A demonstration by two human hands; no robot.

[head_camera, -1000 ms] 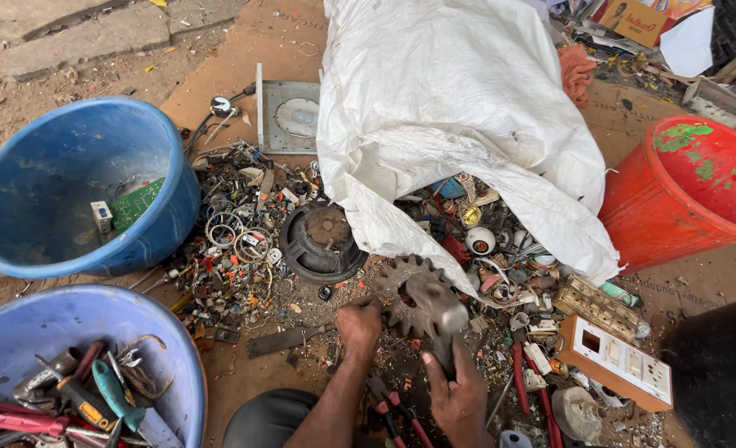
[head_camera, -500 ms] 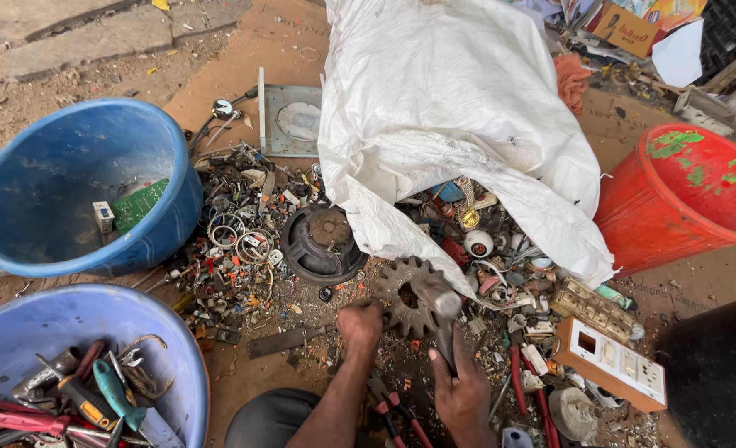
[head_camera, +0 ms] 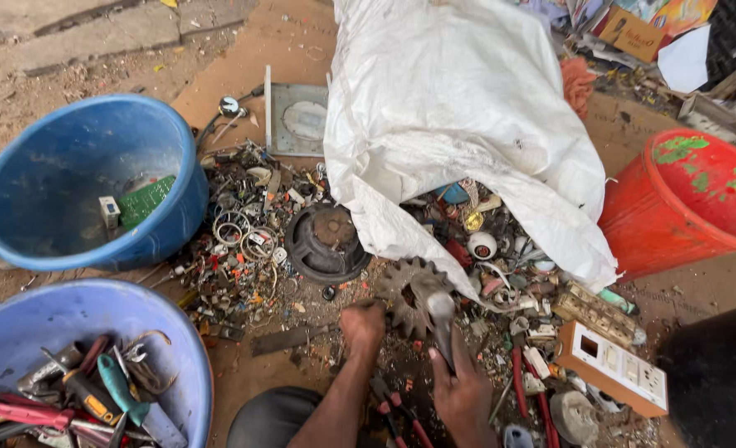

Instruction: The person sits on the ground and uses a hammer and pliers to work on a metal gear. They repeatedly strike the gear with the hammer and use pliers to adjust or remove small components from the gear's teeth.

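Left hand (head_camera: 362, 322): closed into a loose fist and pressed down into the scrap at the 9 o'clock side of the toothed gear; what it grips, if anything, is hidden under the fingers, so I cannot tell.
Right hand (head_camera: 461, 390): closed around a grey metal rod-like piece (head_camera: 441, 319), thumb along it; the piece points up toward 12 o'clock and its rounded end lies over the gear.
Toothed gear (head_camera: 409, 292): rusty, lying flat in the scrap pile just at 12 o'clock from both hands, partly under the edge of the white sack.
White sack (head_camera: 459, 124): large, lying open-mouthed over the pile at 12 to 1 o'clock, small parts spilling from under it.
Scrap pile (head_camera: 243, 241): rings, wires and small metal parts spread over the ground from 10 to 3 o'clock; still thick and mixed.
Round black part (head_camera: 326, 242): a speaker-like disc, at 11 o'clock from the gear, untouched.
Upper blue basin (head_camera: 86, 178): at 10 o'clock, nearly bare, only a green circuit board and a small pale block inside.
Lower blue basin (head_camera: 69, 332): at 8 o'clock, holding tools with coloured handles.
Red bucket (head_camera: 683, 207): at 2 o'clock, standing apart.
Switch plate (head_camera: 613, 365): pale with orange edge, at 3 o'clock.
Progress: judging by the basins, only few pieces are sorted out; most of the pile remains on the ground.
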